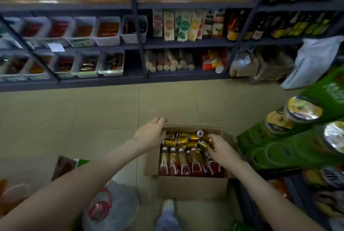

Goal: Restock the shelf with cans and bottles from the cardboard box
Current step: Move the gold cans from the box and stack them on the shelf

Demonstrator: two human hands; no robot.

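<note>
- Nearest to me, below both sets of fingers, I see a shoe point(168, 206) and a trouser leg on the tiled floor point(93, 111).
- A clear plastic bag point(119, 202) with red handles lies on the floor, near-left of the left fingers.
- The cardboard box point(191, 187) stands open on the floor just ahead of the shoe, and both hands are at it.
- Red-labelled bottles point(178, 163) lie in a row in the near half of the box. They are just on my side of the right fingers, caps pointing away from me.
- My right hand point(224, 153) is down inside the box at its right side. Its fingers point(212, 138) are curled and clamped on a gold can point(203, 143) that lies tilted.
- The rest of the gold cans point(178, 140) lie jumbled in the far half of the box, between the two hands. One of them point(200, 133) shows its silver end.
- My left hand point(151, 134) is on the far left corner of the box. Its fingers point(160, 120) are together and bent over the rim, gripping it, and the thumb is beside the cans.
- Green cartons point(275, 148) with foil-lidded cups point(303, 109) on them stand right of the right fingers.
- Well beyond all the fingers, across the bare floor, is the dark metal shelf point(186, 43).
- It holds white bins point(108, 31) on the left and tall drink cartons point(178, 26) in the middle.
- Dark bottles point(260, 27), blurred, stand on it to the right.
</note>
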